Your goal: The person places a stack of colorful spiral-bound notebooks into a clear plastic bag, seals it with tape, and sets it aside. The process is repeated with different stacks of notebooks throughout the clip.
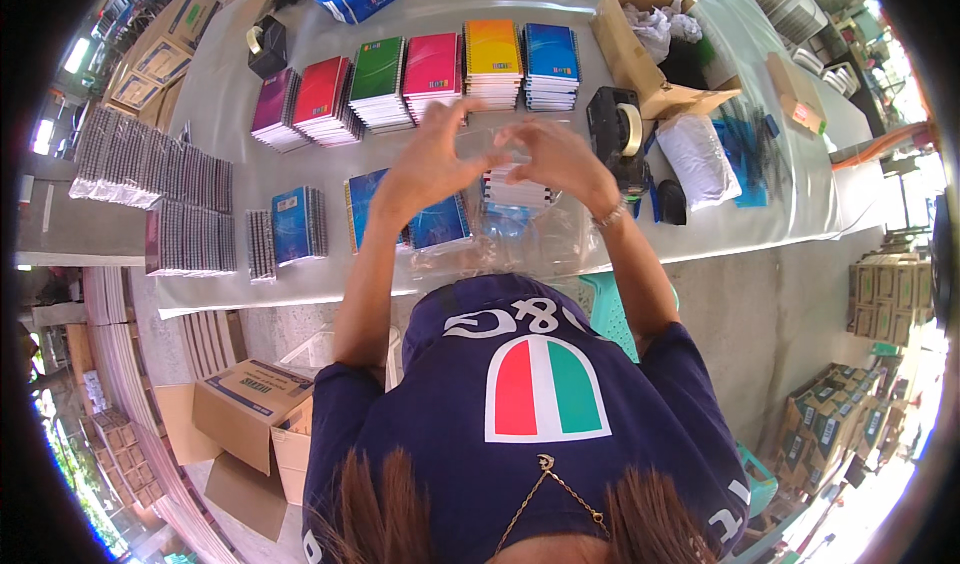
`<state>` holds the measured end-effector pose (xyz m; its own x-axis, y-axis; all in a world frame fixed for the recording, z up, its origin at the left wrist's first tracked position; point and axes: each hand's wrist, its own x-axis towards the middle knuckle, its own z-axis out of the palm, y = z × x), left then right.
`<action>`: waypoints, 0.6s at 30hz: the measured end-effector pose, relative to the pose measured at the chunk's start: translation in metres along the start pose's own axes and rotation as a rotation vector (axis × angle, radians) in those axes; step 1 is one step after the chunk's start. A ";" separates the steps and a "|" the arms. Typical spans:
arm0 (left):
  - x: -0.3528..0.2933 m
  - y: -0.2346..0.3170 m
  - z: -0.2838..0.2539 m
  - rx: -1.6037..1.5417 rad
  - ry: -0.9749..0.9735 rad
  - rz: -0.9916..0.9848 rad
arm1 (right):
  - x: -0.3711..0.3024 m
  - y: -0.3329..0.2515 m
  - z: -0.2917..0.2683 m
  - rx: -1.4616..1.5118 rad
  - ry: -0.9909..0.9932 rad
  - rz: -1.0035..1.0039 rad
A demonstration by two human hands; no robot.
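Note:
Both of my hands hover over the table, smeared a little by motion. My left hand [435, 164] is open, its thumb stretched away from its fingers toward the other hand. Opposite it, my right hand [560, 159] is open too, fingers curved and apart. Below them sits a small stack of notebooks [515, 190], white page edges showing. Crinkled clear plastic [540, 249] lies around and in front of that stack; whether a finger touches it cannot be made out. Blue spiral notebooks [440, 222] lie beside my left forearm, partly hidden by it.
Behind my hands runs a row of notebook stacks, from purple [275, 104] to blue [552, 59]. Tape dispensers [618, 134] stand right and far left [267, 46]. More notebooks [160, 164] fill the left side. An open carton [640, 54] stands far right, near a white package [697, 161].

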<state>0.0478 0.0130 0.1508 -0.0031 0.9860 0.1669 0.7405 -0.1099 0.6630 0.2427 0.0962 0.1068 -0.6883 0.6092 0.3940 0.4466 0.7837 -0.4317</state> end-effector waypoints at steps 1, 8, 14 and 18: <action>0.002 0.000 0.007 -0.040 -0.074 -0.035 | -0.002 0.016 0.018 0.052 -0.042 0.037; -0.003 -0.009 0.022 -0.311 -0.039 -0.087 | 0.017 0.014 0.021 0.202 -0.439 0.372; 0.001 -0.013 0.026 -0.357 0.022 -0.018 | 0.011 0.040 0.032 0.428 -0.393 0.281; 0.005 -0.013 0.029 -0.443 -0.008 -0.025 | 0.020 0.039 0.028 0.455 -0.554 0.313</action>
<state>0.0575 0.0230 0.1224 -0.0105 0.9897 0.1426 0.3807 -0.1279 0.9158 0.2304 0.1357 0.0756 -0.8077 0.5503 -0.2117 0.4708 0.3858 -0.7934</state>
